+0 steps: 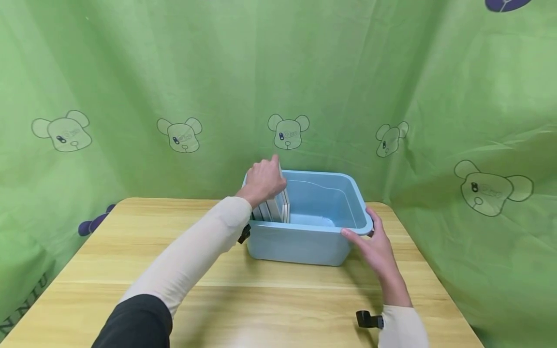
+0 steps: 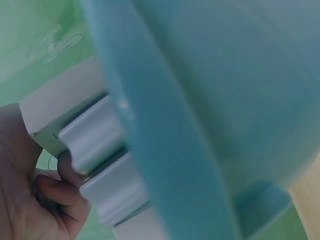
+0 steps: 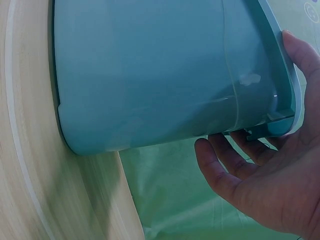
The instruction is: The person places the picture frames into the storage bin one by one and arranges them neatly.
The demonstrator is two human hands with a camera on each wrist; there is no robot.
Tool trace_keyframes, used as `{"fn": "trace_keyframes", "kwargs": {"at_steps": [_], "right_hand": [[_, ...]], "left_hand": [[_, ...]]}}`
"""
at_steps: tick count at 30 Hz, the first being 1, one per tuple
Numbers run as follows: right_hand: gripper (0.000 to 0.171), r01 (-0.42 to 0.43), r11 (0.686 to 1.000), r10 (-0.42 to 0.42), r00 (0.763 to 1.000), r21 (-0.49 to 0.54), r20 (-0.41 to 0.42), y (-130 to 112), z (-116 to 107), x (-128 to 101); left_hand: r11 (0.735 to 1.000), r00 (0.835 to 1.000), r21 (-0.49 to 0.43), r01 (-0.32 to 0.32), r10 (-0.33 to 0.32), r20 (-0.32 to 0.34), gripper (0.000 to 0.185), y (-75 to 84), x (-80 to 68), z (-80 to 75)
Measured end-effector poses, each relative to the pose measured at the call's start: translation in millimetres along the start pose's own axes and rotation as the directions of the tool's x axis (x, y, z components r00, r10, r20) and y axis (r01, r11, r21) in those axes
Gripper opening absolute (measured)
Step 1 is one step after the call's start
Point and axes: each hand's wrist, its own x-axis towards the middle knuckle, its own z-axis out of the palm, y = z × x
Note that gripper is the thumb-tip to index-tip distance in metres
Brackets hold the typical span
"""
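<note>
A light blue plastic bin [image 1: 300,245] stands on the wooden table. Upright white-edged books [image 1: 275,209] are lined up inside its left end. Over them is my left hand [image 1: 263,180]; in the left wrist view its fingers curl beside the spines and it pinches a thick pale book [image 2: 65,97], with the thumb mostly hidden behind that book. My right hand [image 1: 377,246] grips the bin's front right corner, thumb on the rim [image 3: 295,95] and the other fingers under it along the outer wall.
The wooden table [image 1: 278,304] extends in front of the bin and to both sides. A green curtain [image 1: 217,72] with bear-head prints hangs close behind and along the sides. A small black device [image 1: 369,319] is strapped to the right wrist.
</note>
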Motion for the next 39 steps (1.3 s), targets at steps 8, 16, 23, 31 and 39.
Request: {"fn": "trace_keyframes", "kwargs": {"at_steps": [8, 16, 23, 31, 39], "right_hand": [[0.097, -0.002, 1.000, 0.002, 1.000, -0.002, 0.000, 1, 1, 1], [0.094, 0.000, 1.000, 0.000, 1.000, -0.002, -0.007, -1, 1, 1], [0.095, -0.003, 1.000, 0.003, 1.000, -0.001, 0.008, -4, 2, 2], [0.098, -0.006, 1.000, 0.006, 1.000, -0.004, 0.003, -4, 0, 2], [0.097, -0.002, 1.000, 0.002, 1.000, -0.007, -0.002, -1, 0, 0]], "left_hand": [[0.993, 1.000, 0.122, -0.003, 0.004, -0.005, 0.068, 0.0, 2.8, 9.0], [0.969, 1.000, 0.246, -0.016, 0.021, -0.015, 0.066, 0.8, 3.7, 14.4], [0.957, 1.000, 0.289, -0.012, 0.009, 0.013, 0.059, 1.5, 1.3, 16.6], [0.967, 0.999, 0.256, 0.009, -0.018, 0.034, 0.063, 0.3, 3.1, 16.2], [0.964, 0.999, 0.266, -0.001, -0.012, 0.048, 0.057, 0.6, 2.8, 20.0]]}}
